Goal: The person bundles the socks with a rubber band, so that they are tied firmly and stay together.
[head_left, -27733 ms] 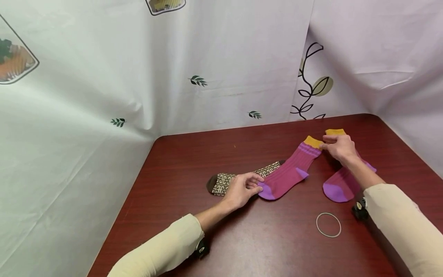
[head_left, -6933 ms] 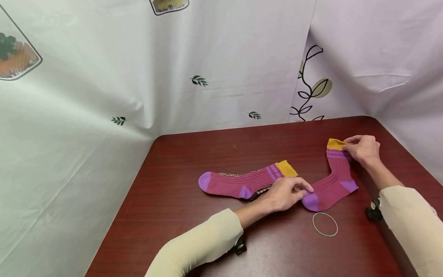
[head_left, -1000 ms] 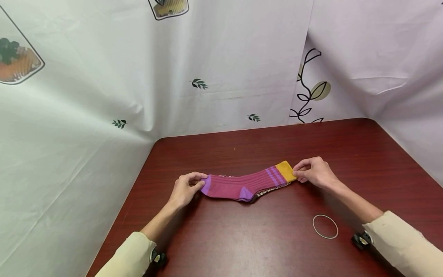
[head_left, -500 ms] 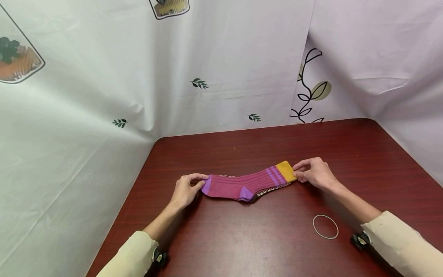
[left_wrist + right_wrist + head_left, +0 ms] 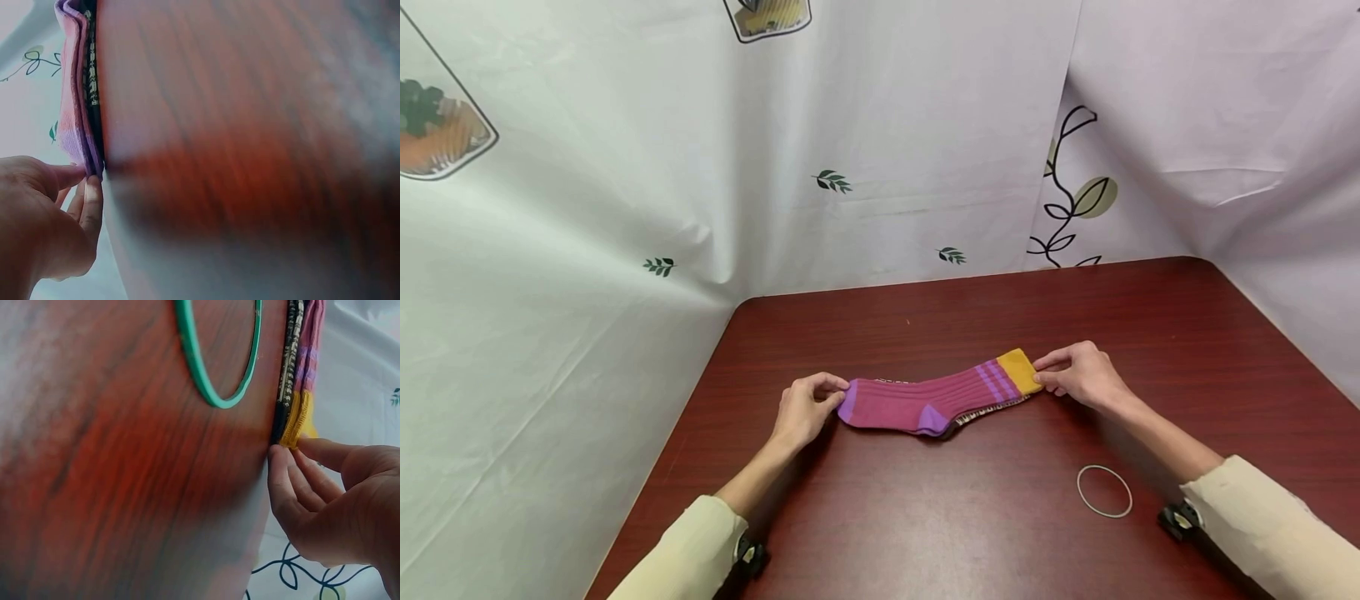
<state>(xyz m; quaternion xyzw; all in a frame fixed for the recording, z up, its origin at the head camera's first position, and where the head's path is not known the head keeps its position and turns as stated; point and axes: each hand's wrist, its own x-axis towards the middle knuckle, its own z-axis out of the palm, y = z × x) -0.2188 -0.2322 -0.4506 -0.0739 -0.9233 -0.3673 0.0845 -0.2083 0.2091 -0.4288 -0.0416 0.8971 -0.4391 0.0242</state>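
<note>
A stack of socks lies flat near the middle of the table. On top are two magenta socks (image 5: 891, 406) laid one over the other, with purple toes and heels and yellow cuffs. Beneath them, mostly hidden, is brown-and-cream patterned sockwear (image 5: 988, 412), its edge showing as a dark layer in both wrist views. My left hand (image 5: 802, 410) pinches the purple toe end (image 5: 75, 147) between thumb and fingers. At the opposite end, my right hand (image 5: 1084, 375) pinches the corner of the yellow cuffs (image 5: 294, 425).
A thin green ring-shaped band (image 5: 188, 337) lies on the table, nearer me than the socks and to the right. The dark red wooden table (image 5: 925, 517) meets white printed sheeting (image 5: 887, 125) along its back and sides.
Earlier the magenta socks lay apart, one then over the patterned sockwear; the other has since moved left onto the stack. Over the last second both hands stay almost still at its ends.
</note>
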